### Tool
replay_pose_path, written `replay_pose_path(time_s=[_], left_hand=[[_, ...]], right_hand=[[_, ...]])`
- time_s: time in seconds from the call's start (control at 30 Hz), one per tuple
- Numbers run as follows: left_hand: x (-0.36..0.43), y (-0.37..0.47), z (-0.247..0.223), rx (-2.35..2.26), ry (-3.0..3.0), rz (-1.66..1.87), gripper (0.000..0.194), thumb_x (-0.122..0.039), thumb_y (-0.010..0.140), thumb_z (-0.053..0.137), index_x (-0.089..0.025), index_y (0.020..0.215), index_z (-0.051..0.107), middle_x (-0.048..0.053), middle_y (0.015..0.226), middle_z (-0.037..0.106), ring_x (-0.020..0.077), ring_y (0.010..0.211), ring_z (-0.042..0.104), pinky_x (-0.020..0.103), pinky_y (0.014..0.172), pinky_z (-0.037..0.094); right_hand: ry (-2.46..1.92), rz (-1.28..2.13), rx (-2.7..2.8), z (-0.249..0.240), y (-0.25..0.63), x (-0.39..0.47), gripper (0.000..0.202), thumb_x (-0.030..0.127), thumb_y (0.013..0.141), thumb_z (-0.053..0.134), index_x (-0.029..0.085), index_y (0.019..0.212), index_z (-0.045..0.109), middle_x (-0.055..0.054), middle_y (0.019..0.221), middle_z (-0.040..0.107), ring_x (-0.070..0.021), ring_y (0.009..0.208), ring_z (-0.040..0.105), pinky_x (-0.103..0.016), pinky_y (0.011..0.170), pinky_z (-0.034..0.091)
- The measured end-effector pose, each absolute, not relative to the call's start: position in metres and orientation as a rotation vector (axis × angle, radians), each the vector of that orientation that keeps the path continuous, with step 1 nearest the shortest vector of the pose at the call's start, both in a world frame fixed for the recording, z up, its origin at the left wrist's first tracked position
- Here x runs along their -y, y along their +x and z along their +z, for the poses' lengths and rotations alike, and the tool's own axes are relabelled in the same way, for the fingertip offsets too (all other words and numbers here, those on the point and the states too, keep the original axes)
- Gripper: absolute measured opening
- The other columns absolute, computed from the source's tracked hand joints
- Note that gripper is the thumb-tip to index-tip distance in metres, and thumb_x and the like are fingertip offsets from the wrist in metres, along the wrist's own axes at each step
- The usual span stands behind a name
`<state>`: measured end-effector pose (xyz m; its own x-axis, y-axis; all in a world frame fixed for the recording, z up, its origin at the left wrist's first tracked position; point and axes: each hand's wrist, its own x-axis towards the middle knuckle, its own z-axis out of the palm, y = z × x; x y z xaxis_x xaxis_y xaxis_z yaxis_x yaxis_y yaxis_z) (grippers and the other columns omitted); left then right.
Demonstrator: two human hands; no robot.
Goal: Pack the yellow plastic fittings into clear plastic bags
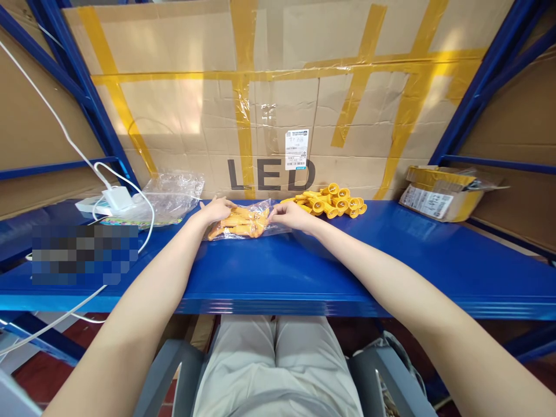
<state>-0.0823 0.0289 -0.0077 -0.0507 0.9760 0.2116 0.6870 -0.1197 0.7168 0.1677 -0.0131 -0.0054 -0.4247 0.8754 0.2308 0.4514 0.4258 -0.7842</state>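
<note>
A clear plastic bag [241, 223] with several orange-yellow, flared plastic pieces inside lies flat on the blue shelf top. Over the bag's left end rests my left hand [216, 209], its fingers stretched out across the plastic. My right hand [293, 216] pinches the right end of the bag between thumb and fingers. Just behind and to the right of that hand is a loose pile of yellow funnel-ended plastic pieces [334, 201], partly hidden by it.
Crumpled clear plastic bags [174, 194] and a white charger [118, 198] with cables lie at the left, near a blurred-out object [82, 252]. An opened small carton [443, 194] stands at the right. Behind rises a large taped cardboard sheet [208, 127], between blue posts.
</note>
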Motion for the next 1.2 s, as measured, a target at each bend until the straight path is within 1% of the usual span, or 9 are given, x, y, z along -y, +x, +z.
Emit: replay_pose_path(time_s=[0.13,0.27,0.4,0.5,0.6,0.7,0.87,1.03,1.2], left_hand=[[-0.022,-0.076,0.000,-2.074,2.096,0.809,0.011,-0.018,0.068,0.057,-0.023,0.068,0.067,0.008,0.120,0.067,0.0390,0.141,0.026,0.062,0.114,0.007],[-0.020,-0.069,0.002,-2.174,2.163,0.631,0.022,-0.030,0.083,0.047,-0.021,0.078,0.066,0.013,0.108,0.070,0.0375,0.120,0.054,0.057,0.110,0.024],[-0.021,-0.070,0.002,-2.235,2.207,0.615,0.033,-0.041,0.088,0.042,-0.020,0.089,0.067,0.015,0.106,0.070,0.0348,0.110,0.060,0.045,0.101,0.040],[-0.020,-0.071,0.003,-2.272,2.267,0.605,0.033,-0.040,0.087,0.043,-0.018,0.091,0.068,0.017,0.103,0.071,0.0328,0.104,0.063,0.037,0.090,0.047],[-0.016,-0.070,0.006,-2.319,2.235,0.595,0.030,-0.039,0.085,0.048,-0.018,0.083,0.069,0.015,0.093,0.073,0.0315,0.099,0.066,0.034,0.083,0.050],[-0.010,-0.066,0.011,-2.214,2.030,0.547,0.030,-0.038,0.085,0.049,-0.016,0.076,0.068,0.011,0.066,0.069,0.0277,0.076,0.069,0.032,0.069,0.052],[-0.004,-0.058,0.010,-1.951,1.741,0.550,0.027,-0.035,0.086,0.054,-0.015,0.069,0.062,0.000,0.037,0.048,0.0162,0.040,0.053,0.025,0.046,0.043],[-0.006,-0.055,0.001,-1.791,1.596,0.796,0.015,-0.026,0.080,0.066,-0.015,0.073,0.057,-0.003,0.049,0.055,0.0078,0.037,0.045,0.020,0.042,0.034],[-0.006,-0.056,0.003,-1.576,1.449,0.781,0.023,-0.035,0.078,0.068,-0.014,0.073,0.060,0.002,0.052,0.061,0.0100,0.041,0.050,0.021,0.044,0.038]], right_hand=[[-1.292,0.424,2.100,-0.007,0.173,0.004,0.012,0.020,0.081,0.057,0.016,0.073,0.065,-0.004,0.088,0.071,-0.0161,0.087,0.063,-0.027,0.081,0.045],[-1.436,-0.073,2.181,-0.007,0.177,0.005,0.019,0.024,0.088,0.049,0.017,0.083,0.065,-0.010,0.102,0.069,-0.0237,0.102,0.060,-0.038,0.091,0.040],[-1.490,-0.335,2.191,-0.001,0.180,0.010,0.022,0.023,0.090,0.045,0.013,0.096,0.064,-0.019,0.112,0.064,-0.0283,0.104,0.060,-0.037,0.085,0.043],[-1.678,-0.139,2.133,0.006,0.182,0.011,0.030,0.036,0.092,0.046,0.012,0.091,0.064,-0.019,0.097,0.068,-0.0290,0.090,0.065,-0.036,0.075,0.046],[-1.785,0.465,2.137,0.010,0.184,0.010,0.049,0.052,0.093,0.040,0.013,0.074,0.063,-0.013,0.071,0.068,-0.0198,0.059,0.063,-0.031,0.059,0.048],[-1.707,0.980,1.965,0.007,0.184,0.008,0.048,0.052,0.094,0.039,0.014,0.073,0.059,-0.007,0.062,0.065,-0.0113,0.043,0.054,-0.024,0.044,0.044],[-1.532,1.243,1.719,-0.001,0.186,0.004,0.032,0.044,0.090,0.055,0.014,0.080,0.058,-0.005,0.066,0.066,-0.0085,0.042,0.053,-0.020,0.040,0.045],[-1.436,1.337,1.586,-0.007,0.185,-0.001,0.016,0.025,0.091,0.056,0.013,0.080,0.057,-0.004,0.069,0.065,-0.0107,0.053,0.060,-0.023,0.048,0.052],[-1.352,1.372,1.431,-0.010,0.183,-0.004,0.012,0.020,0.090,0.057,0.015,0.080,0.055,-0.002,0.066,0.060,-0.0109,0.059,0.061,-0.024,0.055,0.055]])
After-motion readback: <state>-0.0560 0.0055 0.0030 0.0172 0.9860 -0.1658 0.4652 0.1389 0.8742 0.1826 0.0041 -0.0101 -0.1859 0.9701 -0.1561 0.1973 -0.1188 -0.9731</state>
